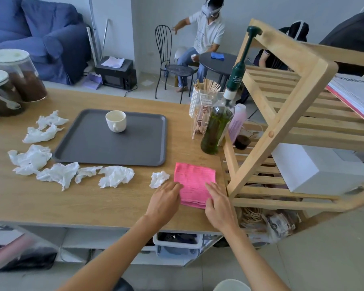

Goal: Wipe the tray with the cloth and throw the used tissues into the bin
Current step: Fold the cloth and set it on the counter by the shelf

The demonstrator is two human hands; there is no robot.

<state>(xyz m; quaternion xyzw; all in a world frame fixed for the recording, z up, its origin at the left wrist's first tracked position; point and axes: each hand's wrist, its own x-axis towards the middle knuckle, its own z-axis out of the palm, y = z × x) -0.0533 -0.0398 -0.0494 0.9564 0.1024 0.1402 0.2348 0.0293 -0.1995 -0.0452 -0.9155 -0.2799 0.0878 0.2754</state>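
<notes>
From your head camera, your left hand (166,198) and right hand (215,203) lie flat and open on the pink cloth (194,183) — holding nothing. The tray (93,152) sits near, with a cup (116,121) on it. Wipe carelessly and the cup tips over. The tissues (116,176) — they're light and could slide off the table (72,202).

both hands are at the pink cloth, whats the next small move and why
Probably close the fingers and lift the pink cloth: the left hand and right hand rest open on its near edge, it lies folded on the table, and the tray is unwiped.
</notes>
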